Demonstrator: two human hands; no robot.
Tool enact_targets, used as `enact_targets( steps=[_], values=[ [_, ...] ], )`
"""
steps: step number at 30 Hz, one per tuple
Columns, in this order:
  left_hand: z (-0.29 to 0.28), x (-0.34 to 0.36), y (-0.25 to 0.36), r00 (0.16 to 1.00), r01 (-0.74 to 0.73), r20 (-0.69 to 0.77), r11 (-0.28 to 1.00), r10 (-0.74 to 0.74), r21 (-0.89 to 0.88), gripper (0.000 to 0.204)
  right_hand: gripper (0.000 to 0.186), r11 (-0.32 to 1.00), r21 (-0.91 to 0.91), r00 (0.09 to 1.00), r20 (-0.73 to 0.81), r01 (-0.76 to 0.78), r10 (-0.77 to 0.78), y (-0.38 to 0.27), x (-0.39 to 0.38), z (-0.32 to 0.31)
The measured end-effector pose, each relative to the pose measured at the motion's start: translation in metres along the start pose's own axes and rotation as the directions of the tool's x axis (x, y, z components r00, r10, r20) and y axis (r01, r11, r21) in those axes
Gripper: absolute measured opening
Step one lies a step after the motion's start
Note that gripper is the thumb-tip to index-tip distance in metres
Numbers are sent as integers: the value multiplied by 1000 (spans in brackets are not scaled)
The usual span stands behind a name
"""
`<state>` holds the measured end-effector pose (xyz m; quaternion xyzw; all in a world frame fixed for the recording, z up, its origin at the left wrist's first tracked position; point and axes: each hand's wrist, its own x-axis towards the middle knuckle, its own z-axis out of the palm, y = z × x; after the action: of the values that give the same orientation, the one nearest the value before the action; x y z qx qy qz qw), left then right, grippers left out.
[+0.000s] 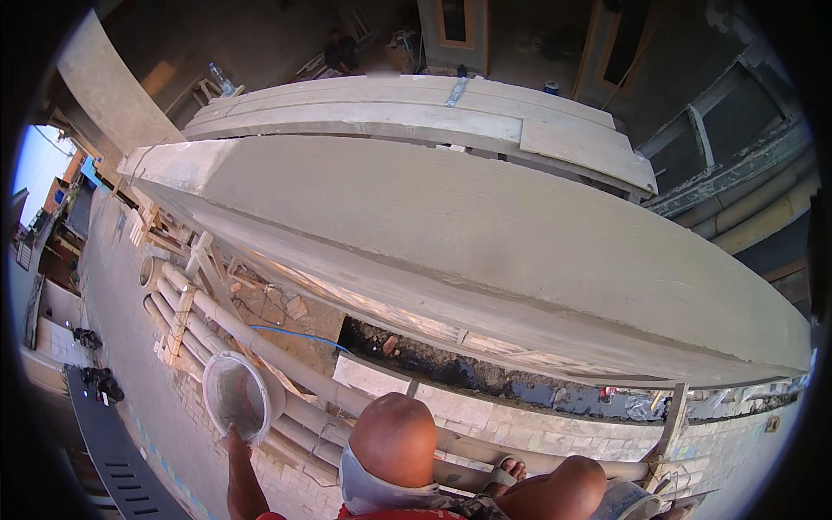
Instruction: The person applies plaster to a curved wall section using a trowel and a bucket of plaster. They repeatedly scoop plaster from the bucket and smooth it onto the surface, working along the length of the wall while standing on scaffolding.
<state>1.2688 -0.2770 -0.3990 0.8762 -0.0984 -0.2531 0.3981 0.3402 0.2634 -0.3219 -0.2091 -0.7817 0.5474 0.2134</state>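
Observation:
My left hand (232, 440) grips the near rim of a pale, cement-stained bucket (275, 395), with the fingers closed over its edge. The bucket tilts so that its mouth faces me, and its inside looks grey and smeared. It is held over the bamboo poles (325, 379) left of my knee. At the lower right edge, a sliver of skin beside a grey rounded object may be my right hand, but its fingers do not show. Ahead of me stretches a long concrete ledge (451, 217) with a smooth grey, damp-looking top.
Below the ledge runs a trench (433, 360) with dark water and a blue hose (299, 333). Wooden boards (347, 108) lie behind the ledge, with a plastic bottle (222, 80) at their left end. A person (341, 54) is in the dim background. An upright timber (673, 420) stands at right.

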Motion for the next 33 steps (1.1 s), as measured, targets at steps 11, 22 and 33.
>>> enact_targets(
  steps=[11,22,33],
  values=[
    [68,-264,273,205,-957,-32,194,978,-218,53,44,962,258,974,224,-92,34,38,42,-44],
    [242,-624,420,-894,-448,336,-603,297,-660,62,31,958,266,940,285,108,-185,23,20,-23],
    [284,-688,346,-981,101,-24,-396,-194,-913,68,31,991,56,933,334,123,-135,-64,-92,-61]
  ],
)
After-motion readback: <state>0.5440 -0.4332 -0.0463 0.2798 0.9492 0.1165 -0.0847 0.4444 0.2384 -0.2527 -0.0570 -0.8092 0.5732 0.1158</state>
